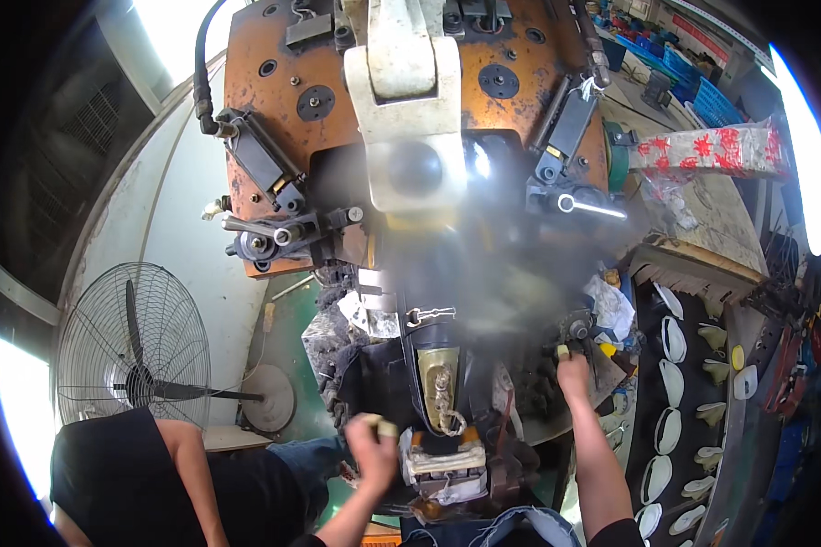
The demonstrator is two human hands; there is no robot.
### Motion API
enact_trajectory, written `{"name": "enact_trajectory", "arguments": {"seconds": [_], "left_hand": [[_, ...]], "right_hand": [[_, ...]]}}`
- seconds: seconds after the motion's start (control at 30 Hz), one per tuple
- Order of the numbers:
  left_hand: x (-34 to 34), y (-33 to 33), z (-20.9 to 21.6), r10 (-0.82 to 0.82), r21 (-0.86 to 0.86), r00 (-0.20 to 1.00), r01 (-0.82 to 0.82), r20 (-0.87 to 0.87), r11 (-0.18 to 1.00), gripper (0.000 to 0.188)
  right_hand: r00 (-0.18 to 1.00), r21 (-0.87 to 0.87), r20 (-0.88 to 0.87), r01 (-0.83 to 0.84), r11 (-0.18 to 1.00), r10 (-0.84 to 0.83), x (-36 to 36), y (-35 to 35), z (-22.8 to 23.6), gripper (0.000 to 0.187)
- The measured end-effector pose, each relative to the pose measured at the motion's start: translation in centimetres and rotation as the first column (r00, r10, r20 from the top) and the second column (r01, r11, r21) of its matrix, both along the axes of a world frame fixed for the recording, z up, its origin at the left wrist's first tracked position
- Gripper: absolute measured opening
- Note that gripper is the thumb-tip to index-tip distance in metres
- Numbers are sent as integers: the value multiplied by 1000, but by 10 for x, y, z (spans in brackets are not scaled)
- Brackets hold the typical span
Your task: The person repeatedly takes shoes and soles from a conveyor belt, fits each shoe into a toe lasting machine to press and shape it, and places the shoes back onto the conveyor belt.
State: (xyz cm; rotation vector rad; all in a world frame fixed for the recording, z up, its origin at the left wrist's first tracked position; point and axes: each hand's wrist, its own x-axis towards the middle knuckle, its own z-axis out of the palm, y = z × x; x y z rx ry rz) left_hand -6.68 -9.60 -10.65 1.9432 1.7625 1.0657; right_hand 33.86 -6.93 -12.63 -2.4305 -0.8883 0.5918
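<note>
- The left hand (373, 454), left of the roped form (438, 362), and the right hand (572, 374), right of it, were best kept clear.
- Whether fingers were pinching couldn't be told.

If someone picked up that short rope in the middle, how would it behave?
The rope would probably flop, as its lower end curls into a loop. It looks light, being short and fairly thin. Its bumpy, twisted surface suggests it wouldn't slip easily.
</note>
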Motion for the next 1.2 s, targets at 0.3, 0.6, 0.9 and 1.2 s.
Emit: {"name": "enact_trajectory", "arguments": {"seconds": [0.3, 0.6, 0.9, 1.2], "left_hand": [[-19, -42, -65, 153, -484, 960, -21, 234, 875, 54], [41, -19, 251, -47, -116, 240, 620, 970, 776, 55], [385, -157, 156, -567, -273, 247, 961, 786, 41, 32], [557, -604, 45, -704, -408, -271, 658, 656, -633, 36]], "right_hand": [[926, 131, 206, -347, 929, 317, -28, 6, -8, 28], [581, 848, -328, -167, 503, 745, -109, -114, 157, 39], [546, 623, -770, 534, 572, 330, -18, -366, 123, 100], [54, 351, -816, 838, -419, -575, -59, -797, -55, 49]]}}
